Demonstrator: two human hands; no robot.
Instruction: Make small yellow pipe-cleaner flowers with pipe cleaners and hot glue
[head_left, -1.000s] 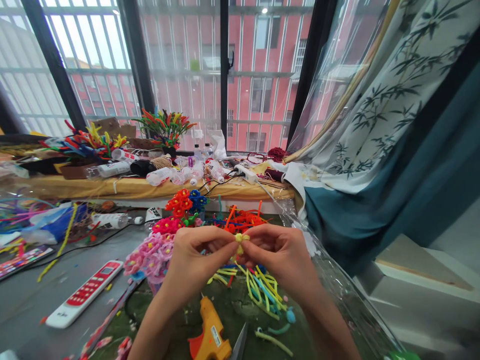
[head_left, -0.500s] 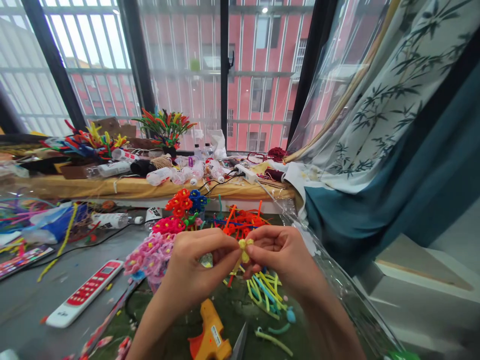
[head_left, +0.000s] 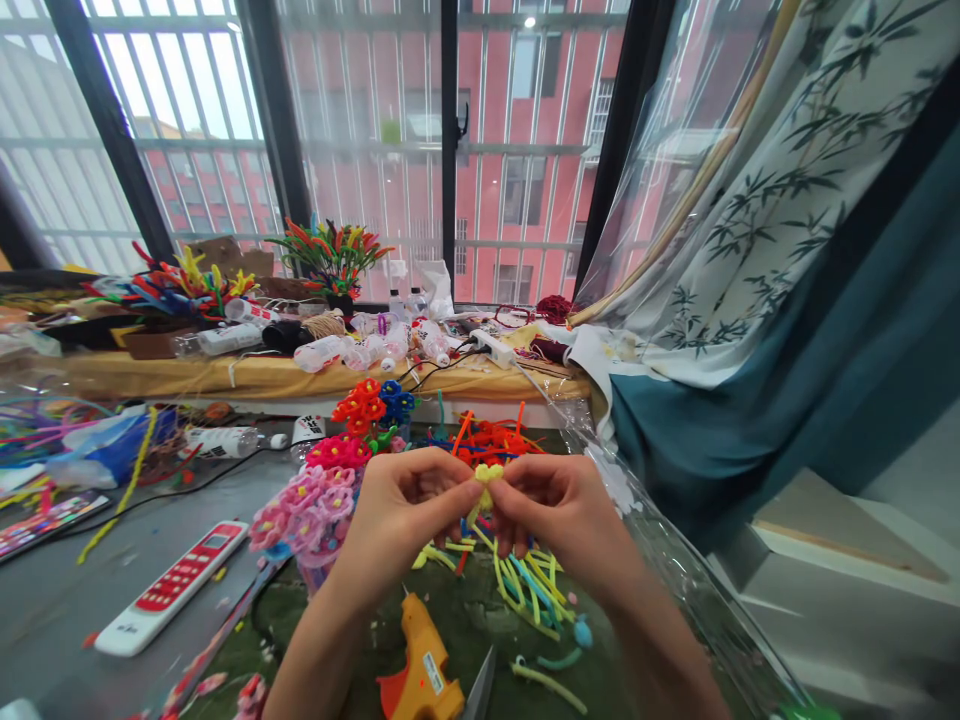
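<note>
Between the fingertips of both hands is a small yellow pipe-cleaner flower [head_left: 487, 480], its fuzzy loops pointing up. My left hand [head_left: 416, 510] pinches its left side with thumb and forefinger. From the right, my right hand [head_left: 559, 505] pinches it the same way. Parts of the flower are hidden behind the thumbs. Below the hands lie yellow, green and blue pipe-cleaner pieces [head_left: 529, 585], a yellow glue gun [head_left: 424, 665] and a scissor blade [head_left: 480, 685]. Pink pipe-cleaner flowers [head_left: 307, 515] stand in a bunch left of my left hand.
A white and red remote control [head_left: 172, 588] lies on the left of the table. Red pipe-cleaner pieces [head_left: 491, 440] are heaped beyond my hands. Plastic bottles [head_left: 322, 352] and a power strip [head_left: 493, 348] crowd the windowsill. A curtain [head_left: 720, 420] hangs at the right.
Both hands have turned slightly and drawn closer together around the yellow flower. The flower has tipped so its loops face upward, and it sits a little higher.
</note>
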